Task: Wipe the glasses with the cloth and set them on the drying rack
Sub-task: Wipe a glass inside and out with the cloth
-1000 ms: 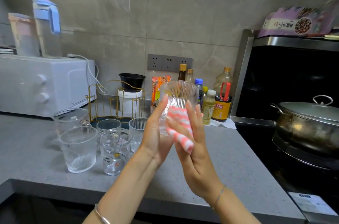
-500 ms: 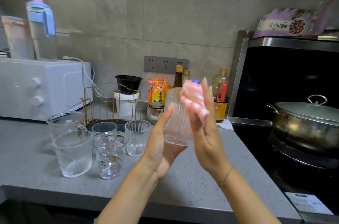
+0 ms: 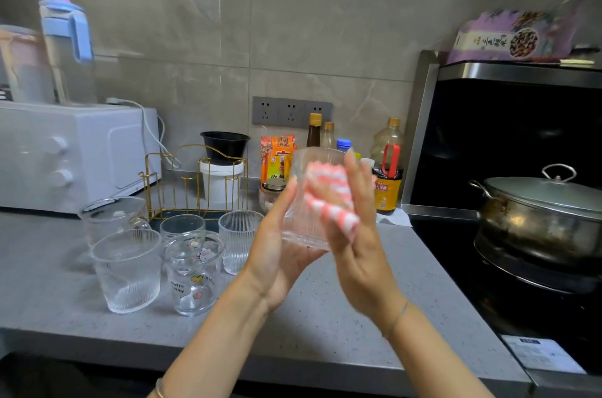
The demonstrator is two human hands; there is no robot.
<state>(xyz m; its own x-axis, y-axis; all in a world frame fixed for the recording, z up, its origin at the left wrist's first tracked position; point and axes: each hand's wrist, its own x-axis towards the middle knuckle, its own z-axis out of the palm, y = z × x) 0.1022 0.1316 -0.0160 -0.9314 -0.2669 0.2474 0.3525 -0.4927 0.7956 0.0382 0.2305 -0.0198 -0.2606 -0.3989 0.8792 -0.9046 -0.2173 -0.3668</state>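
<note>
Sliding down from the rim, where it sat half a second before, the pink-striped cloth now covered the side of the ribbed glass, held above the counter in front of the gold drying rack. The left hand cupped the glass from below, fingers closed around it. The right hand pressed the cloth flat against it, fingers straight and pointing up.

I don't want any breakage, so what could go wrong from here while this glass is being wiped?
The ribbed glass is held in mid-air over the counter, with the left hand cupping its base; if that grip loosens while the right hand rubs the cloth, it could drop. The other glasses stand crowded near the left forearm, so a sweep toward the rack might topple one.
</note>
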